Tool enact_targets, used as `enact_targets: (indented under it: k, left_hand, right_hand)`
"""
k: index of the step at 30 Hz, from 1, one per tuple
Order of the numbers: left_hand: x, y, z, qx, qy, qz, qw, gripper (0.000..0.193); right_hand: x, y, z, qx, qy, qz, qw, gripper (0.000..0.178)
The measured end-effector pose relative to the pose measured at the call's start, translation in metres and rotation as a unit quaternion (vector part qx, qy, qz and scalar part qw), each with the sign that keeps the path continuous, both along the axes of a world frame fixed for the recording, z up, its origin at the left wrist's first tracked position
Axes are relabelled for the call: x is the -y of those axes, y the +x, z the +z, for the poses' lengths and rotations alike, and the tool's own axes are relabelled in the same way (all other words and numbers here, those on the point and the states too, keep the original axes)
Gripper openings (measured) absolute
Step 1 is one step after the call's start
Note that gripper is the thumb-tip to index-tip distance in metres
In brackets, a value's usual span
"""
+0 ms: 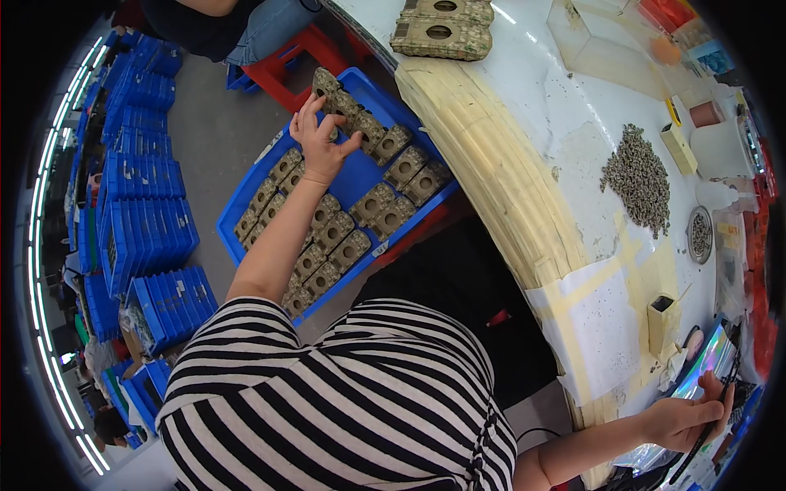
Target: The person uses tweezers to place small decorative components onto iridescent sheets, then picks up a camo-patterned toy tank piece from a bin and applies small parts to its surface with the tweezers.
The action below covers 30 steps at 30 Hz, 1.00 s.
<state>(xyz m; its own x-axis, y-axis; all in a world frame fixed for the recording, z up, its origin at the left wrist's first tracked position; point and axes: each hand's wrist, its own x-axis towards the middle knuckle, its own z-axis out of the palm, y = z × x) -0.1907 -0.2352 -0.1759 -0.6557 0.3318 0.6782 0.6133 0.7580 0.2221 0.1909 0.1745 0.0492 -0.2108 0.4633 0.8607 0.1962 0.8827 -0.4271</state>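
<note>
My left hand (pixel 321 147) is over a blue tray (pixel 260 176), its bent fingertips on a camouflage-patterned plastic housing (pixel 327 86) that tilts across the tray's far rim. Part of that housing is hidden by the fingers. Several similar housings (pixel 375 200) with round holes lie in rows in the tray, some covered by my forearm. Far to the right, near the table's edge, my right hand (pixel 692 419) is closed around a thin, dark, stick-like tool (pixel 694 450). What kind of tool it is, I cannot make out.
On the white table (pixel 573 106) lie camouflage housings (pixel 442 33), a heap of small metal parts (pixel 639 180), a round metal dish (pixel 700 233) and a small yellowish box (pixel 659 315). Stacked blue trays (pixel 147 221) stand at left. Another person (pixel 274 29) sits near a red stool (pixel 299 65).
</note>
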Motion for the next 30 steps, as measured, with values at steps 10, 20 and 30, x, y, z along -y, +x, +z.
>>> enact_targets:
  k: [10, 20, 30]
  left_hand:
    - [0.007, 0.005, 0.001, -0.026, -0.047, 0.000, 0.999, 0.034]
    - [0.008, 0.008, 0.003, -0.034, -0.070, -0.008, 0.997, 0.035]
    - [-0.004, 0.023, 0.032, -0.078, -0.078, -0.071, 0.991, 0.036]
  right_hand:
    - [-0.001, 0.002, 0.000, -0.008, 0.010, 0.007, 1.000, 0.032]
    - [-0.001, 0.001, 0.000, -0.005, 0.014, 0.005, 1.000, 0.032]
    - [0.001, 0.001, 0.000, -0.003, 0.008, -0.008, 1.000, 0.032]
